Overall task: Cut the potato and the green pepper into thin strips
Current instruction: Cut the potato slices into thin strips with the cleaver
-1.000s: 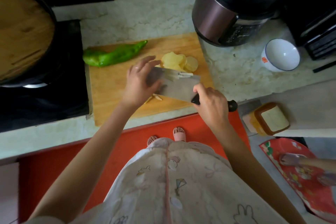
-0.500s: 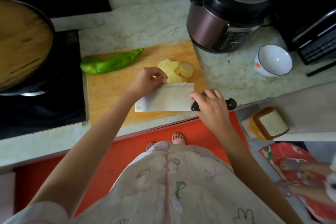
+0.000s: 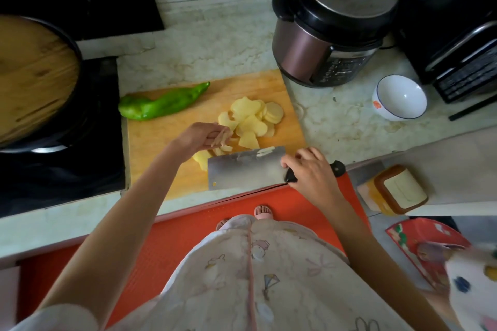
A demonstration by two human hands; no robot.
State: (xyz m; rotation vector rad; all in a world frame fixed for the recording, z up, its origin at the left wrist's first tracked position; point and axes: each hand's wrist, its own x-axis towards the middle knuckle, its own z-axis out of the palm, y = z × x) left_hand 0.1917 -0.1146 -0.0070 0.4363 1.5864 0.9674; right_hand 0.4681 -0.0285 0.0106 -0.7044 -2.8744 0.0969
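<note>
On the board, green pepper lies far-left, long axis left-right, tip right. The potato slices sit just beyond your left hand; fingers blurred, grip unclear. Your right hand grips the cleaver.

Right grip holds cleaver over the board; left grip beside potato slices

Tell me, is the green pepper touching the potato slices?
Apart. The head view shows bare cutting board between the green pepper and the potato slices.
</note>
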